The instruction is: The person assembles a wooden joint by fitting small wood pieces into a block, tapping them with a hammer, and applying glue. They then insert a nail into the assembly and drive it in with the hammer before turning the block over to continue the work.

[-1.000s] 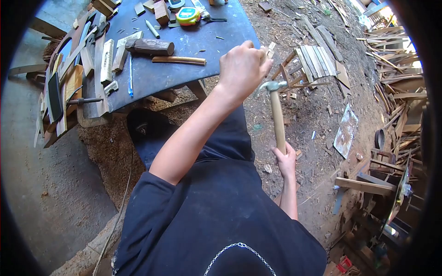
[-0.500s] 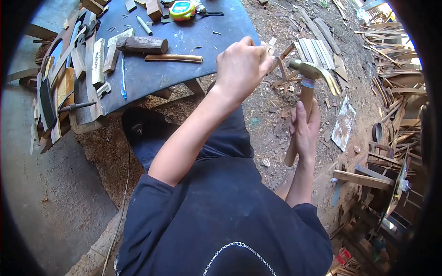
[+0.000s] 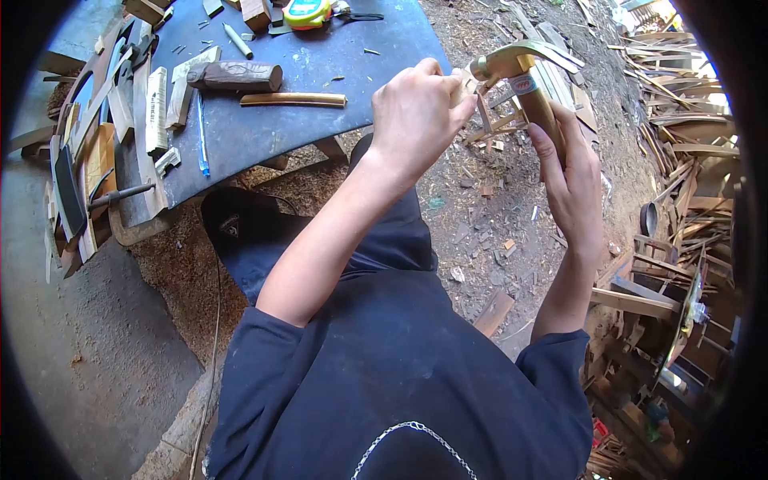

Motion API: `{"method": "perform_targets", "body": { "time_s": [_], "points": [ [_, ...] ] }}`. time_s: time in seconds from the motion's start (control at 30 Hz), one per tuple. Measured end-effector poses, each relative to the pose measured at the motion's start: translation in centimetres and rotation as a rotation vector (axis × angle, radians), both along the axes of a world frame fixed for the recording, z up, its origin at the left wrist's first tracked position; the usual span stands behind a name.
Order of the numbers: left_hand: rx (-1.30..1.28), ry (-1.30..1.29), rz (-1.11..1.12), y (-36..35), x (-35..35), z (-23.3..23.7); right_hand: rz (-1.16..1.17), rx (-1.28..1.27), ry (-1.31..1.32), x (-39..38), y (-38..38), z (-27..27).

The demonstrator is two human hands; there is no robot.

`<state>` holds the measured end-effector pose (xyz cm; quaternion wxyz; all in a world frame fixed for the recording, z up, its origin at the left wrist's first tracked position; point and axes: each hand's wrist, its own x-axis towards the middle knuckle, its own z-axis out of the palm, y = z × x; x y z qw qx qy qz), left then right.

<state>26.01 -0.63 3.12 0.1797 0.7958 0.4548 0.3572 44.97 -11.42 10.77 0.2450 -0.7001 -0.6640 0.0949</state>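
My right hand [image 3: 572,172] grips the wooden handle of a claw hammer [image 3: 538,108]. The hammer's face is raised close to the fingertips of my left hand [image 3: 416,112], with its claw pointing away to the right. My left hand is closed around a small pale piece of wood [image 3: 467,83] just off the table's right corner; most of the piece is hidden by the fingers. On the table [image 3: 320,64], left of that hand, lie a brown wood strip [image 3: 293,100] and a dark, worn wooden block [image 3: 234,76].
A yellow-green tape measure [image 3: 306,12], a grey marker [image 3: 238,40] and a blue pen [image 3: 202,148] lie on the table. Wood offcuts and tools crowd its left side. Chips litter the ground, and a large heap of scrap wood [image 3: 696,160] stands at the right.
My right hand has lifted the hammer and swung it up and to the right, bringing its head near my left fingertips. My left hand has stayed almost in place.
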Motion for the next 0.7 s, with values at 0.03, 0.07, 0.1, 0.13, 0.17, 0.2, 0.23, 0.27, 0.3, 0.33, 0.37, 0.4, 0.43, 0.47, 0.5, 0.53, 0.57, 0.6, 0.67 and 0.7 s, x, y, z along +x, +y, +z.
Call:
{"method": "perform_targets", "body": {
  "time_s": [0.03,0.07,0.1,0.13,0.17,0.2,0.23,0.27,0.3,0.33,0.37,0.4,0.43,0.47,0.5,0.53,0.57,0.6,0.67,0.7],
  "points": [
    [0.006,-0.011,-0.001,0.0,0.0,-0.1,0.0,0.018,0.017,0.1,0.0,0.3],
    [0.01,-0.021,-0.002,0.1,0.0,-0.2,0.0,0.034,0.036,0.2,0.0,0.7],
    [0.014,-0.031,-0.004,0.1,0.0,-0.2,-0.001,0.051,0.054,0.3,-0.1,1.1],
    [0.014,-0.032,-0.007,0.1,0.0,-0.3,-0.029,0.073,0.105,0.4,-0.2,1.6],
    [0.014,-0.033,-0.009,0.2,0.0,-0.3,0.003,0.218,0.175,0.5,-0.1,1.5],
    [0.015,-0.035,-0.011,0.2,0.0,-0.3,-0.05,0.228,0.26,0.4,-0.3,2.0],
    [0.017,-0.035,-0.01,0.2,0.0,-0.4,-0.104,0.237,0.345,0.3,-0.5,2.6],
    [0.02,-0.035,-0.009,0.3,0.0,-0.4,-0.096,0.225,0.308,0.2,-0.5,2.5],
    [0.023,-0.035,-0.007,0.3,0.0,-0.4,-0.089,0.214,0.271,0.0,-0.4,2.2],
    [0.022,-0.03,-0.008,0.3,0.0,-0.4,-0.082,0.204,0.234,-0.2,-0.3,1.9],
    [0.021,-0.025,-0.008,0.3,0.0,-0.4,-0.076,0.194,0.197,-0.2,-0.2,1.5],
    [0.02,-0.019,-0.008,0.3,0.0,-0.4,-0.002,0.13,0.067,-0.2,0.1,1.1],
    [0.024,-0.02,-0.005,0.3,0.0,-0.4,0.077,0.078,-0.058,-0.1,0.3,0.6],
    [0.026,-0.02,-0.004,0.3,0.0,-0.4,0.081,0.076,-0.068,-0.2,0.4,0.3],
    [0.029,-0.021,-0.004,0.3,0.0,-0.4,0.084,0.074,-0.077,-0.2,0.3,0.2],
    [0.035,-0.022,-0.004,0.4,0.0,-0.4,0.057,0.066,-0.046,-0.2,0.3,0.6],
    [0.039,-0.022,-0.005,0.3,0.0,-0.4,0.029,0.055,-0.014,-0.1,0.0,1.5],
    [0.043,-0.022,-0.008,0.3,0.0,-0.5,-0.002,0.044,0.018,0.0,-0.2,2.0],
    [0.035,-0.022,-0.009,0.3,0.0,-0.3,-0.007,0.247,0.205,0.8,-0.5,2.0],
    [0.031,-0.021,-0.009,0.2,0.0,-0.3,-0.058,0.277,0.316,0.7,-0.9,2.7]
  ]
}}
